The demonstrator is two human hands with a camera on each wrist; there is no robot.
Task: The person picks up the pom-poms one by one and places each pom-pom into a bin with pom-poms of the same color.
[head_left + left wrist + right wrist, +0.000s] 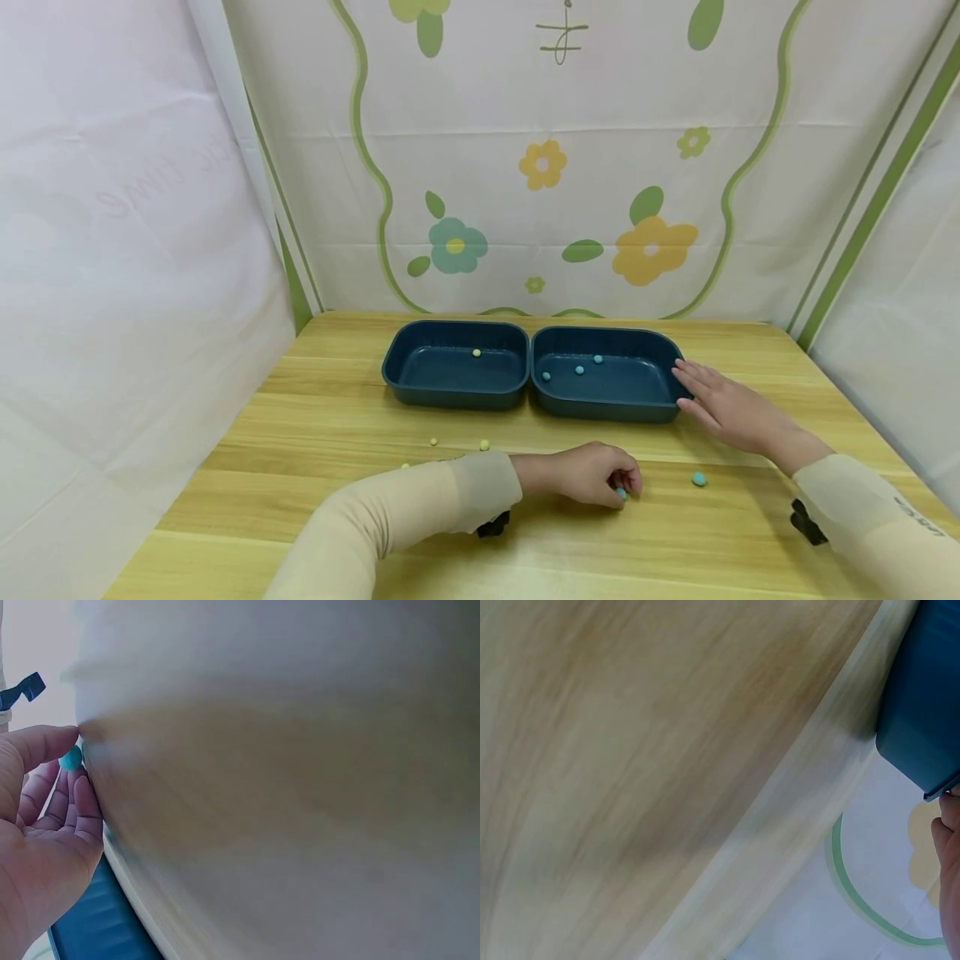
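My left hand is low over the wooden table, pinching a small turquoise ball between thumb and fingers. Fairly straight fingers of my right hand touch the right end of the right dark blue bin. Inside that bin lie three blue balls, one of them a ball near the middle. The left dark blue bin stands against it and holds one yellow ball. Another turquoise ball lies on the table below my right hand.
On the wooden table, a yellow ball and a smaller yellow ball lie before the left bin. One more yellow ball shows partly behind my left sleeve. A flower-printed cloth hangs behind the bins, with white cloth on both sides.
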